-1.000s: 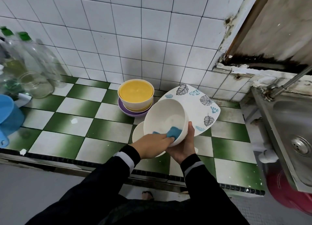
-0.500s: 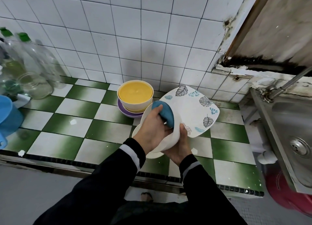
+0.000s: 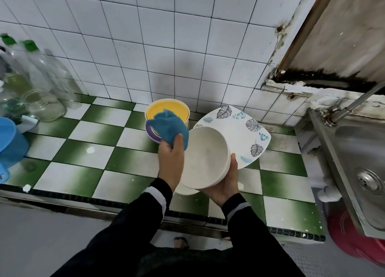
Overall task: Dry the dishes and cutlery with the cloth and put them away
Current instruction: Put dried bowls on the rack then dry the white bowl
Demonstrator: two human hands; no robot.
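Head view, sole feed available to me. The left grip [image 3: 170, 159] is closed around a bunched blue terry cloth [image 3: 166, 127], thumb laid over its lower fold; the cloth sits at the upper left rim of a round white plastic bowl [image 3: 206, 158] and appears to touch it. The right grip [image 3: 225, 186] clasps that bowl from beneath and behind, thumb up along the right rim. The bowl is held above the green-and-white checked tiled worktop [image 3: 93, 152], tilted so that its opening faces the camera. A second white bowl [image 3: 186, 191] lies on the worktop directly under it, mostly hidden. Behind the held bowl stands a square white plate with a leaf print [image 3: 239, 127], leaning, its lower edge covered. Left of the plate, against the white tiled wall, a cream bowl with a yellow inside [image 3: 177, 108] sits stacked in a purple bowl [image 3: 150, 133]; the cloth overlaps both in my line of sight. Clear bottles with green caps [image 3: 41, 79] and a blue plastic vessel [image 3: 10, 139] occupy the far left. A stainless steel sink [image 3: 354, 152] adjoins on the right.
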